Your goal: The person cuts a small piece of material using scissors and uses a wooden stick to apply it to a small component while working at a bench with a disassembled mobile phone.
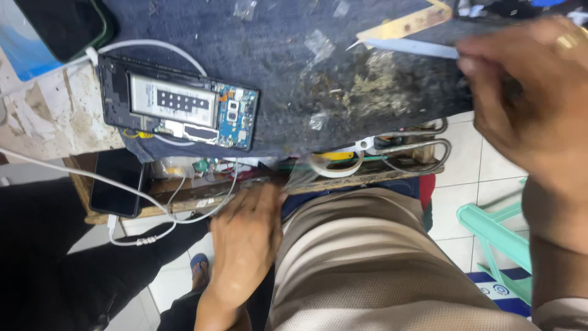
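The dark mat (pixel 288 67) lay open mid-frame, hemmed left by the opened phone (pixel 177 110) (cables (pixel 147 46) looped around it) and right by a scraper blade (pixel 410 48).

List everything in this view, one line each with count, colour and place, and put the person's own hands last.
Opened phone: one, black frame with pale battery and blue board, left on the dark mat.
Mat: one, dark blue-grey, stained, covering the bench top.
Second phone: one, black, screen dark, on the lower shelf at left.
Cables: several, white, looping from the bench to below the shelf.
Flat strip: one, yellowish, top of the mat.
Thin tool: one, pale blue, held at right.
Plastic stool: one, green, on the tiled floor at right.
Left hand: at the drawer edge under the bench.
Right hand: ringed, pinching the thin tool.
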